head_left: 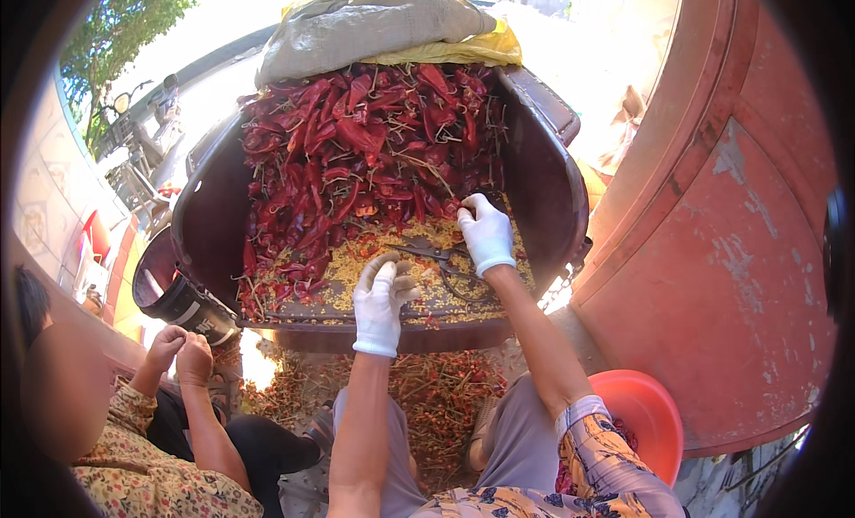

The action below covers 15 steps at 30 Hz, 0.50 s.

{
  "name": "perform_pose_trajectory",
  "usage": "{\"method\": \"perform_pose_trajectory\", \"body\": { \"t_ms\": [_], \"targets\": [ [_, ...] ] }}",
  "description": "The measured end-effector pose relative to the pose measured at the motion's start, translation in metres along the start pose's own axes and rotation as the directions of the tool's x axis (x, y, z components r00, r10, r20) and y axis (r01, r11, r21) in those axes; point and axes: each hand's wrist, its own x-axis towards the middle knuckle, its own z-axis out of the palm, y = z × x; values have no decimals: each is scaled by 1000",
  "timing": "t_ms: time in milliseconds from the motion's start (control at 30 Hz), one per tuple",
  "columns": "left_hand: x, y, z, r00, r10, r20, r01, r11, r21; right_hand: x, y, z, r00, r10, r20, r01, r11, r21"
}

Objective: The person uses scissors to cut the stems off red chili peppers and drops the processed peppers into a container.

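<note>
1. in the head view, red peppers [356, 135] lay in a big brown tub [550, 184].
2. the right hand [487, 236] seemed to pinch one pepper [452, 205]; the left hand [383, 297] hung loose, fingers apart, nothing seen in it.
3. the peppers looked light, dry and easy to crack, best held by the stem end.

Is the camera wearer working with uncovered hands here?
No, the left hand and right hand are both covered by white gloves.

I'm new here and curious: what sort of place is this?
Probably a household yard or entranceway, perhaps rural: a leafy tree in bright daylight, a tiled wall, and heaped red chilies.
</note>
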Motion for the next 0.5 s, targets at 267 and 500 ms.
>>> {"method": "perform_pose_trajectory", "body": {
  "t_ms": [267,500],
  "targets": [
    [6,-2,7,998,-17,57,12,996,87,-31,-3,-10,994,68,85,-106,757,644],
    [7,-2,17,970,20,243,-1,997,-76,-63,-29,0,966,-125,225,-64,729,681]
  ]
}}
